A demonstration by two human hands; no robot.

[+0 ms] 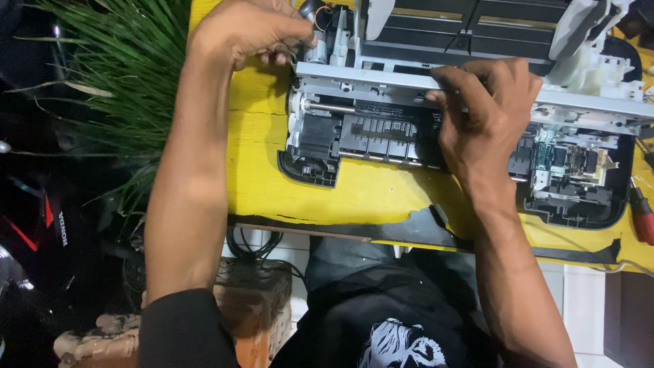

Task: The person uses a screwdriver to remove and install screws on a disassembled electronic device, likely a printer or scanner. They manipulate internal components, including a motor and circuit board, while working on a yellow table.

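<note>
An opened printer chassis [381,136] with black and white plastic parts lies on a yellow table [259,170]. A long grey metal rail [381,77] runs across its top. My left hand [248,31] grips the rail's left end beside a small motor [315,10]. My right hand [487,112] rests over the rail's middle, fingers curled onto it and thumb down over the black roller tray. On the chassis's right side a green circuit part [569,158] shows.
A red-handled screwdriver [642,215] lies at the table's right edge. A leafy green plant [122,75] stands left of the table. Black cables [252,242] hang under the table's torn front edge. A brick-like block [255,303] sits below.
</note>
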